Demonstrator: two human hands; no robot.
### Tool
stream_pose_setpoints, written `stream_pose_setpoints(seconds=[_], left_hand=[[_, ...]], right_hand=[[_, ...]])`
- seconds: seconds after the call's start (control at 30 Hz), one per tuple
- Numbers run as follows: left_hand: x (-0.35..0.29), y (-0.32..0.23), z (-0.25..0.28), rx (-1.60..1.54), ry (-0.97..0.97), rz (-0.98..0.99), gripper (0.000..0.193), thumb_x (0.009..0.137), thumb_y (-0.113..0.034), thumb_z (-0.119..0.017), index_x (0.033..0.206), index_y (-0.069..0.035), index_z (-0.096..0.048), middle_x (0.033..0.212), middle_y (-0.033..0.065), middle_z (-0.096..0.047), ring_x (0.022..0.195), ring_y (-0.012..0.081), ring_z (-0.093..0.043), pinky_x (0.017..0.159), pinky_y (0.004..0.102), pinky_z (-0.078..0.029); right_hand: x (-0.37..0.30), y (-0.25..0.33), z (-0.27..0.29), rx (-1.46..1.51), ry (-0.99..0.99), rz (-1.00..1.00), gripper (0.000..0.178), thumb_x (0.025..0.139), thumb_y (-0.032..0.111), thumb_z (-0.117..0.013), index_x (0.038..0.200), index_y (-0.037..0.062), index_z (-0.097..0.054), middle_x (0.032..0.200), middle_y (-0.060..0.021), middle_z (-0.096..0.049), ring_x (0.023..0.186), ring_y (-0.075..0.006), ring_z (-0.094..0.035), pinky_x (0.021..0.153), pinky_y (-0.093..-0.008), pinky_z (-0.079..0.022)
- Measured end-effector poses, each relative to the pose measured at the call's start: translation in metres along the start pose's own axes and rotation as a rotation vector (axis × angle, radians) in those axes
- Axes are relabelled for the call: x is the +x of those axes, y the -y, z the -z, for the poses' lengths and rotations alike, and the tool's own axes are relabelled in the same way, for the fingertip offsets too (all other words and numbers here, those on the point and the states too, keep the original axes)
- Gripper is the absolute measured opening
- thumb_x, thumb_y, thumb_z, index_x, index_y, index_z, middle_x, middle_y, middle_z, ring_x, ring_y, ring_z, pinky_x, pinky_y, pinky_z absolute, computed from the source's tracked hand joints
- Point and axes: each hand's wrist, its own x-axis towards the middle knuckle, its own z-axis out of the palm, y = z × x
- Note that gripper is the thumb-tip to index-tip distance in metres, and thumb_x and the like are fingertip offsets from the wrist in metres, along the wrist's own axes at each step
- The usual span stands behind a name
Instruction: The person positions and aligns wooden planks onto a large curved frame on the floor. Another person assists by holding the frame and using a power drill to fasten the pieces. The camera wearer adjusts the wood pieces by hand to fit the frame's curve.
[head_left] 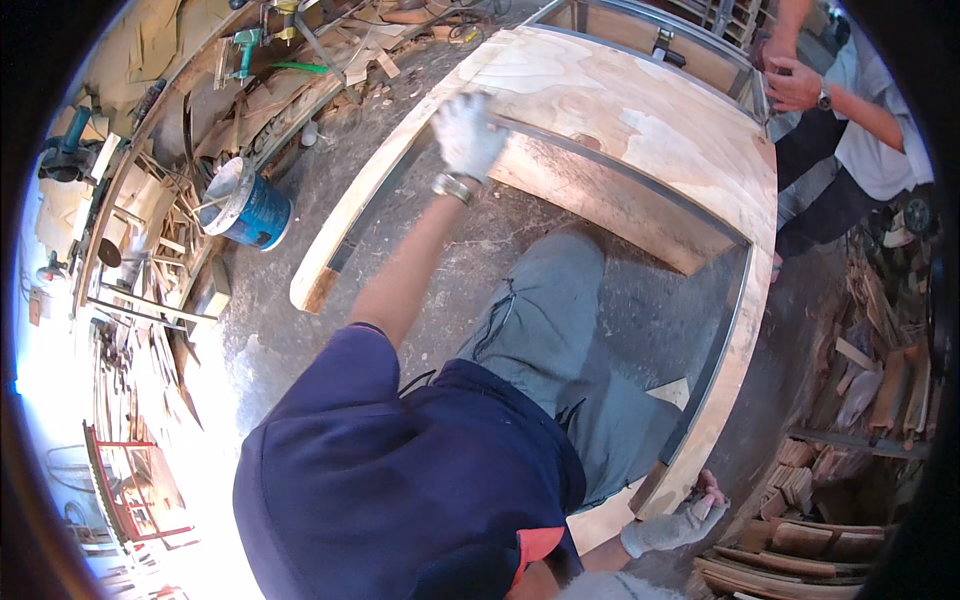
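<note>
The curved wooden frame (742,345) surrounds the kneeling person, its plywood panel (620,90) at 1 o'clock and its rails running toward 9 and 5 o'clock. The gloved left hand (468,135), at 12 o'clock, lies flat over the panel's inner corner, fingers extended rather than wrapped. The gloved right hand (676,528), between 4 and 5 o'clock, is at the right rail's end with fingers curled; whether it clamps the wood, I cannot tell. Steadying the frame well would probably mean loading both sides evenly, so the open rail ends don't twist, and keeping the knees clear of the cross-board (600,205). Motion blurs the left fingers; the right palm's contact is hidden. The co-worker's hands (793,85), at 2 o'clock, hold something dark and unclear.
</note>
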Motion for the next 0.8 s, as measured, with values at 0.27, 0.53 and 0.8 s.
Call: stream_pose_setpoints(seconds=[0.27,0.53,0.8], left_hand=[[0.051,0.104,-0.015,0.049,0.465,0.201,0.066,0.088,-0.056,-0.064,0.136,-0.011,-0.056,0.121,0.0261,-0.067,0.112,0.0427,-0.068,0.093,0.0533,-0.055],[0.045,0.102,-0.024,0.080,0.353,0.194,0.051,0.092,-0.049,-0.062,0.120,-0.006,-0.062,0.114,0.0256,-0.068,0.100,0.0418,-0.072,0.083,0.0521,-0.059],[0.044,0.094,-0.014,0.085,0.359,0.205,0.050,0.093,-0.046,-0.062,0.134,-0.017,-0.061,0.115,0.0282,-0.066,0.099,0.0444,-0.071,0.082,0.0521,-0.059]], right_hand=[[0.003,0.005,0.002,0.002,0.014,-0.082,0.024,0.107,0.022,-0.049,0.102,0.0008,-0.058,0.105,-0.0121,-0.062,0.101,-0.0225,-0.060,0.094,-0.0378,-0.050],[0.003,0.006,-0.003,-0.027,-0.086,-0.120,0.027,0.107,0.021,-0.047,0.104,-0.0019,-0.060,0.103,-0.0126,-0.063,0.099,-0.0229,-0.061,0.093,-0.0376,-0.050],[0.003,-0.003,0.002,0.032,-0.107,-0.091,0.029,0.108,0.024,-0.048,0.104,-0.0014,-0.061,0.102,-0.0120,-0.064,0.098,-0.0232,-0.062,0.093,-0.0369,-0.051]])
